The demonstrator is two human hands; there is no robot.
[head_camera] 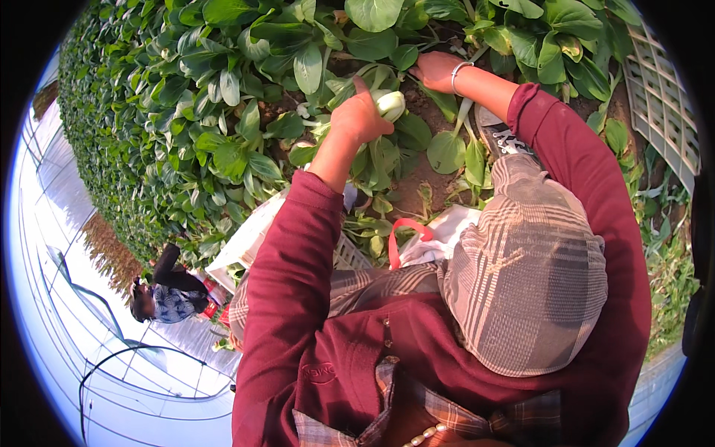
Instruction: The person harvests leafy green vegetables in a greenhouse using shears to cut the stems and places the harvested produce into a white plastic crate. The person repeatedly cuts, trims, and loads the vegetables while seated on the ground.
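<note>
My left hand (362, 115) grips a bok choy (390, 105), its pale green-white base facing right and its leaves hanging beneath the hand. Up and to the right, my right hand (438, 71) reaches low among standing bok choy plants (371, 42); a bangle (458, 77) circles that wrist. Its fingertips are hidden by leaves and by the hand itself, so what they touch cannot be seen. Below the two hands lies brown soil (422, 179) with loose leaves (446, 152) on it.
A white plastic crate (243, 248) stands beside my left arm. At the far right is another slatted crate (659, 106). My shoe (505, 139) rests on the soil near a white cloth or bag with a red strap (403, 226). Another person (176, 302) works at the left.
</note>
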